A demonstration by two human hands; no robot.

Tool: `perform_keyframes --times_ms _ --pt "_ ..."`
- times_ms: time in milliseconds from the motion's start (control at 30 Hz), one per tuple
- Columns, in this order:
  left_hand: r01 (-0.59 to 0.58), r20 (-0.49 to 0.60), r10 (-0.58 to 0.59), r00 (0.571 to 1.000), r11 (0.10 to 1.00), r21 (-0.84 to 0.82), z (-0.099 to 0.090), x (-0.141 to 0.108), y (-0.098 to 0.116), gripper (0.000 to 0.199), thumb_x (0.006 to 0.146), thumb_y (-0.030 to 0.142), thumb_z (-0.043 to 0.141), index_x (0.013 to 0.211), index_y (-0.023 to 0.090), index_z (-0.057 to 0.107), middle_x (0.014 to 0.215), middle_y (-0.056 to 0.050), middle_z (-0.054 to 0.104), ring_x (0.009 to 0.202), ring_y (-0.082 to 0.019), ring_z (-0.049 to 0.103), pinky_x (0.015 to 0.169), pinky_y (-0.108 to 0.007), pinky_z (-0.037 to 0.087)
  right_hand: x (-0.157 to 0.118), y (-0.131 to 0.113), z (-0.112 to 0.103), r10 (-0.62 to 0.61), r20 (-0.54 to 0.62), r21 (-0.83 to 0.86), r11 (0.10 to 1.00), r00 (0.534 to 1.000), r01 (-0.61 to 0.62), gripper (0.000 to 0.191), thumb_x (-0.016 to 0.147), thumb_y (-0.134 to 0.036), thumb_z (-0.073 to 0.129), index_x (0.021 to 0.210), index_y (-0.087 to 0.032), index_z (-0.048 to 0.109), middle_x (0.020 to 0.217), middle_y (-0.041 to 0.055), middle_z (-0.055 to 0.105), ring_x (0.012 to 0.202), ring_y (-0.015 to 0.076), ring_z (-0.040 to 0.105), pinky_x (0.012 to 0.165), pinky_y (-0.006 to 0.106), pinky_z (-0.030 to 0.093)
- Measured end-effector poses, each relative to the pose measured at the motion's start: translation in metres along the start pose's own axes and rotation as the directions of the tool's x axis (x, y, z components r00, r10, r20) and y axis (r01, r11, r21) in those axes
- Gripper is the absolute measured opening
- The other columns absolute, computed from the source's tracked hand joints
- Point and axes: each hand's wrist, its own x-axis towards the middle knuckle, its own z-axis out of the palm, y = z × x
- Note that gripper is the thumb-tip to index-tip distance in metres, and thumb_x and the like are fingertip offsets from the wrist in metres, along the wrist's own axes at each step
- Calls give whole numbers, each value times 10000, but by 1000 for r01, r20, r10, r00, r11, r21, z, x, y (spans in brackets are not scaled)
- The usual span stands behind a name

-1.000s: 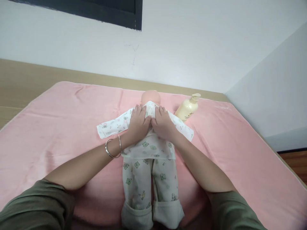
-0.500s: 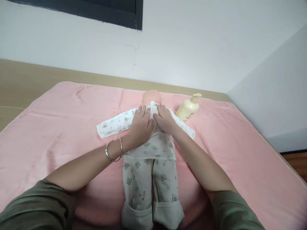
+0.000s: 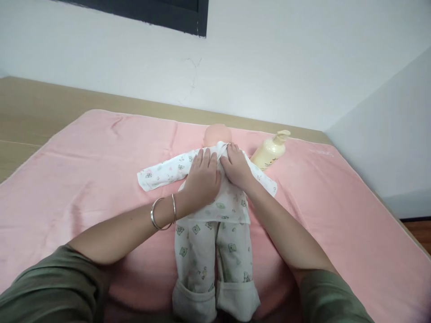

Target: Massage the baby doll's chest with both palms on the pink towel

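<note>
Pink sheet (image 3: 336,233), one dressed doll (image 3: 217,136), two hands at its shirt (image 3: 232,211)

We can make out dark lettering on the one cream pump bottle (image 3: 269,152), but it is too small to read. The bottle leans just beyond the doll's right-hand sleeve in the scene. A pale mark near the sheet's far right edge is too faint for us to decipher.

We count one doll, lying mid-sheet with its head at the far end, two sleeves spread left and right, and trousers (image 3: 195,260) with two turned-up cuffs at the near end. Small animal faces dot the cloth.

The left hand (image 3: 202,179) lies flat on the shirt's left side, fingers extended and slightly apart. The right hand (image 3: 237,168) touches the cloth near the neck, fingers close together and bent; we cannot tell whether they pinch the fold beside the thumb.

Silvery bands ring the left wrist; whether one bangle (image 3: 153,214) or two, we cannot say. Both hands cover much of the shirt, and the dark frame (image 3: 182,18) on the wall (image 3: 269,58) is cut off above.
</note>
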Motion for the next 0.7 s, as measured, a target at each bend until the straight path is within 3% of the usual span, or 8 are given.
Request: perform_keyframes --times_ms 67,133,267,367,467,533,633,700 --pt "-13 25 13 1000 1000 -12 -2 5 -5 504 988 239 295 1396 -4 467 1507 -262 469 1464 -376 380 1205 -568 334 -13 -9 3 -10 -19 -36 999 1000 9 618 964 -286 323 1476 49 411 1561 265 443 1496 381 355 1241 566 272" --pt "12 59 -10 998 1000 -27 -4 19 -18 446 963 189 265 1260 32 560 1344 -244 599 1316 -345 527 1138 -546 413 -32 -22 6 -57 -33 -74 996 998 55 624 989 -288 304 1504 56 375 1592 274 391 1524 386 306 1253 560 249" --pt "173 109 -168 980 985 -30 -6 41 -37 395 962 201 234 1003 128 620 990 -179 692 975 -305 644 934 -501 528 -50 -34 7 -176 -14 -91 981 984 174 600 1015 -300 296 1542 -21 362 1661 233 283 1565 388 210 1259 585 219" --pt "128 56 -129 990 992 18 -5 32 -26 414 973 212 254 1096 80 627 1120 -218 684 1113 -329 629 1018 -523 492 -28 -16 3 -157 -14 -22 987 988 157 577 1001 -296 310 1493 -17 426 1607 243 386 1520 375 321 1239 573 273" --pt "0 -11 0 1000 999 37 -4 12 -6 480 989 251 311 1350 16 524 1438 -250 549 1403 -359 463 1172 -546 377 -1 5 -2 -86 -46 70 994 995 89 537 977 -321 356 1410 -44 512 1477 231 552 1397 356 489 1187 554 367" --pt "-64 -5 64 998 997 35 -5 7 -1 521 995 264 316 1420 -1 461 1520 -250 479 1473 -360 384 1209 -544 338 3 9 -3 -48 -54 73 996 997 52 521 981 -320 347 1385 -50 535 1439 228 586 1363 352 523 1177 550 381" --pt "-48 69 47 996 999 18 -10 18 -12 466 971 217 305 1301 -9 544 1384 -261 587 1365 -347 505 1162 -521 396 -16 -7 2 -42 -62 -29 999 997 40 563 994 -280 308 1438 21 476 1502 272 512 1442 377 443 1214 566 321" --pt "61 138 -57 989 998 -24 -13 33 -26 388 964 220 307 1138 60 615 1186 -220 681 1160 -317 627 1047 -496 488 -37 -24 7 -85 -83 -94 993 993 77 593 1004 -277 306 1496 40 401 1568 281 425 1507 390 345 1235 578 284"
